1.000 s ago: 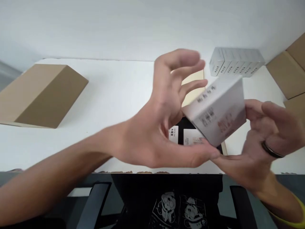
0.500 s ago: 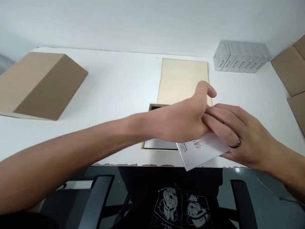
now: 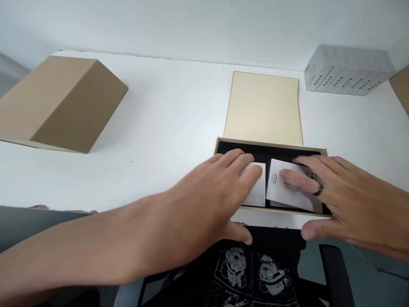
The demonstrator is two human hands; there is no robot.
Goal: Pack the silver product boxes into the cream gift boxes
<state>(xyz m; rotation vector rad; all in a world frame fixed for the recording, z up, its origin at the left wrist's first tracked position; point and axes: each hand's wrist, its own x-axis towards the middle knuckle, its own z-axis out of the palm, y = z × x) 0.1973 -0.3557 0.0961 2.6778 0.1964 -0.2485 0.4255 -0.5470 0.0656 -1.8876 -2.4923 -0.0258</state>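
One printed white carton (image 3: 276, 189) lies askew in the crosswise black-lined box (image 3: 255, 149), under the nearer right hand (image 3: 340, 187), loosely spread, while the left hand (image 3: 214, 189), also unclenched, partly covers a second carton (image 3: 257, 194).

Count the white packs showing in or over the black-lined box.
2: the left pack, partly covered by the left hand, and the right pack, askew beneath the right hand. Others may be hidden under them or the hands.

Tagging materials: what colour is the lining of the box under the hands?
The lining is black, best seen in the head view, along its far side.
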